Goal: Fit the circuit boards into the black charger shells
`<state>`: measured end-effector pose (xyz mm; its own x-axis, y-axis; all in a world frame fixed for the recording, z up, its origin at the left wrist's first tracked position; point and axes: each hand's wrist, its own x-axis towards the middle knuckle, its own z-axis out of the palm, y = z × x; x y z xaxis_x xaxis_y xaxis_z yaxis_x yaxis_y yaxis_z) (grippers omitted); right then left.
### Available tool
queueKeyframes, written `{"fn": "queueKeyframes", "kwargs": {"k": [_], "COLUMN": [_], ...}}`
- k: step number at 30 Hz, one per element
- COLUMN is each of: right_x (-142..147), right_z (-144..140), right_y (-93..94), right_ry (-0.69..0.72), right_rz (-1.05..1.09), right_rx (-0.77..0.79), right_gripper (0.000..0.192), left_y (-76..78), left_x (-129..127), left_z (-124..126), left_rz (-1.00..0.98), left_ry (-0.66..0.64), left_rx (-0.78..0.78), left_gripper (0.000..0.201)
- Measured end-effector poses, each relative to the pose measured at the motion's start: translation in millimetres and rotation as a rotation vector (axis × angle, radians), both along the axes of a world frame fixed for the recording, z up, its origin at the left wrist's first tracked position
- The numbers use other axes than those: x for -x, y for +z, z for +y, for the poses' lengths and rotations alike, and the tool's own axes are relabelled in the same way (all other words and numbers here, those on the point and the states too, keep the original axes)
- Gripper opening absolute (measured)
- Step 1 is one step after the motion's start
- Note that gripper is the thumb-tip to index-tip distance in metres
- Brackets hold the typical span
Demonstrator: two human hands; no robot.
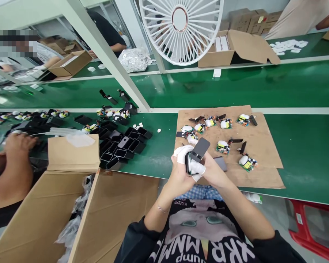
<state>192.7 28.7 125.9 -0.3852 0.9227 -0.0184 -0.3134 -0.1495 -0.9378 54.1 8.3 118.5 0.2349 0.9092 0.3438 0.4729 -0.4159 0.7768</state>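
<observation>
Both hands up close over the near edge of the tabletop (304,153). Left hand (181,171), white cots on the fingertips, has its grip closed round a black shell (199,149) w/ a white piece seated at its lower end. Right hand (215,171) comes in from the other side, fingers wrapped on the same shell, steadying it. So the piece sits in mid-air between the two, just above the front edge of the cardboard sheet (263,164).

Progress, as I judge it: one unit in hand, plenty left. On the cardboard approx. nine small circuit boards (223,147) w/ white caps lie loose, some black clips among them, none in a shell yet. A second flat black shell lies just beside the right hand. Over to the left, a stack of empty black shells (120,146) waits, open ends up. More boards further along the belt.

Elsewhere: a co-worker's arm (13,164) at far left, an open carton (44,212) w/ plastic liner near it, a white fan (181,25) up top.
</observation>
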Motion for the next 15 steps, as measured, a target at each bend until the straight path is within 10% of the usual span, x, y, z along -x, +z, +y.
{"fn": "queueKeyframes", "kwargs": {"k": [6,15], "right_x": [-2.6,16.2], "right_z": [-11.0,-26.9], "right_y": [-15.5,-33.0], "right_ry": [0.032,-0.235], "right_rz": [0.061,-0.067], "right_rx": [0.003,0.030], "right_gripper": [0.072,0.043], "left_y": [-6.0,-33.4], "left_x": [7.1,13.4], "left_z": [-12.5,-38.7], "left_rz": [-0.501,-0.602], "left_ry": [-0.030,0.298], "left_rx": [0.412,0.123], "left_gripper": [0.082,0.059]}}
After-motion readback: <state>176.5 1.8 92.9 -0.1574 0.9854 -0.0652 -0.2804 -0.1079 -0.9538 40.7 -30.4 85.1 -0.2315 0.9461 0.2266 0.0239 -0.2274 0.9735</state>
